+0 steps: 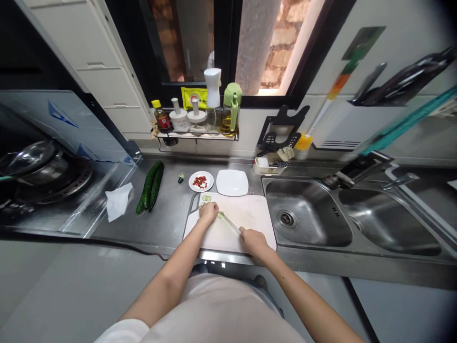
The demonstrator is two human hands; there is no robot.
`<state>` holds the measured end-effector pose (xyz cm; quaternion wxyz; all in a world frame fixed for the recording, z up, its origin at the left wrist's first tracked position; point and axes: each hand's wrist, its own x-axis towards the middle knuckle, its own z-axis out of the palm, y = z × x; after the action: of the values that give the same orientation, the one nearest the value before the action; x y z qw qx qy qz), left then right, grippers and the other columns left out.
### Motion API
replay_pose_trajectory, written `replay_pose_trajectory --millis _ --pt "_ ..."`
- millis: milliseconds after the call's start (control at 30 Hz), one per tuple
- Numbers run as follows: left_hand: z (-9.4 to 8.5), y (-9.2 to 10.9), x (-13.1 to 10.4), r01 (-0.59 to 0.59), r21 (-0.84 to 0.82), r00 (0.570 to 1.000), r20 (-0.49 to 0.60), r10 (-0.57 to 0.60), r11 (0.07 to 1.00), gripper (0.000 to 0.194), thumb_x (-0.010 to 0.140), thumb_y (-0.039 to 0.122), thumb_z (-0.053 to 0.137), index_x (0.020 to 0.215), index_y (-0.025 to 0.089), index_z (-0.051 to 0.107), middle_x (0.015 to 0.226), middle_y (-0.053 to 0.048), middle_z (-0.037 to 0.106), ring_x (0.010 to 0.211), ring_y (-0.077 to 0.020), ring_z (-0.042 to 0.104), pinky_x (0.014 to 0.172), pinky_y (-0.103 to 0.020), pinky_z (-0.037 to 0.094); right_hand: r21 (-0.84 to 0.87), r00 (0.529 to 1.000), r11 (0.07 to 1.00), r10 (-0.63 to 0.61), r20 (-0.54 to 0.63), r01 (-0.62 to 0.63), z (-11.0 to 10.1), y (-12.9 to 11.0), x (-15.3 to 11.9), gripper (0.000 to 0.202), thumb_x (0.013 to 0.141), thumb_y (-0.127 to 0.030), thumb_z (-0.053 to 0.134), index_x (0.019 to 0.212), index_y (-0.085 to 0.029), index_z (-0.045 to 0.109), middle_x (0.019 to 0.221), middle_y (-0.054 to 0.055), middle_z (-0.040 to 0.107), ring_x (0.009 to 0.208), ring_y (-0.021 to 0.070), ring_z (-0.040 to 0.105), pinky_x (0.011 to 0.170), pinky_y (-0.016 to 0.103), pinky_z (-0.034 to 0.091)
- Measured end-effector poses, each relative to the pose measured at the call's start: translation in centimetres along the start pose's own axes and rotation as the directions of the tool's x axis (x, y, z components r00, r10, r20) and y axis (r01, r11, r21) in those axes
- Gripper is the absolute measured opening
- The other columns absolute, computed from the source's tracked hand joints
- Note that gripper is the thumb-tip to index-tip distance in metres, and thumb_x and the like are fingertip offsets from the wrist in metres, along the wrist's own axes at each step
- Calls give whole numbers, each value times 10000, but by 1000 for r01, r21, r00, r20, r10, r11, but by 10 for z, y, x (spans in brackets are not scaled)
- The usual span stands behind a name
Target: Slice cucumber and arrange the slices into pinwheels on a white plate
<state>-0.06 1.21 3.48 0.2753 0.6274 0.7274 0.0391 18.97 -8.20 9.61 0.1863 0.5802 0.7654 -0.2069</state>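
Note:
On the white cutting board (235,240), my left hand (209,211) is curled over a piece of cucumber, mostly hidden under the fingers. My right hand (253,240) grips the handle of a knife (231,225), its blade slanting toward my left hand. At the blade's tip lies a pale green cucumber slice (220,215). More cucumber slices (206,198) rest near the board's upper left corner. Behind the board stand a small plate (201,188) with chopped red pieces (200,182) and a white square dish (232,182).
Whole cucumbers (153,186) and a white paper towel (119,202) lie to the left, near the stove with a lidded pot (46,166). A double sink (307,214) adjoins the board on the right. Seasoning bottles (213,116) fill a wall rack at the back.

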Motion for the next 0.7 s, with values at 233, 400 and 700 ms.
replay_pose_trajectory --millis 233,400,700 --pt "1 -1 -11 -80 53 997 9 79 995 248 759 377 630 979 263 641 1070 -46 658 1075 -243 541 916 -360 346 64 996 996 64 -57 -60 12 17 -15 294 962 -320 284 1087 -198 521 984 121 676 936 229 634 724 296 373" --pt "11 2 -19 -105 91 993 -44 110 990 208 767 338 614 952 244 627 1105 -64 618 1086 -259 518 931 -390 317 103 991 989 115 -69 -107 16 23 -15 287 959 -325 284 1087 -214 516 972 102 680 934 221 632 696 285 359" --pt "10 2 -25 -77 -100 994 -87 68 992 59 789 252 585 837 226 608 867 -10 690 907 -189 583 886 -338 333 146 986 978 156 -58 -147 17 29 -10 291 955 -351 301 1090 -221 523 987 96 676 941 213 629 709 278 366"
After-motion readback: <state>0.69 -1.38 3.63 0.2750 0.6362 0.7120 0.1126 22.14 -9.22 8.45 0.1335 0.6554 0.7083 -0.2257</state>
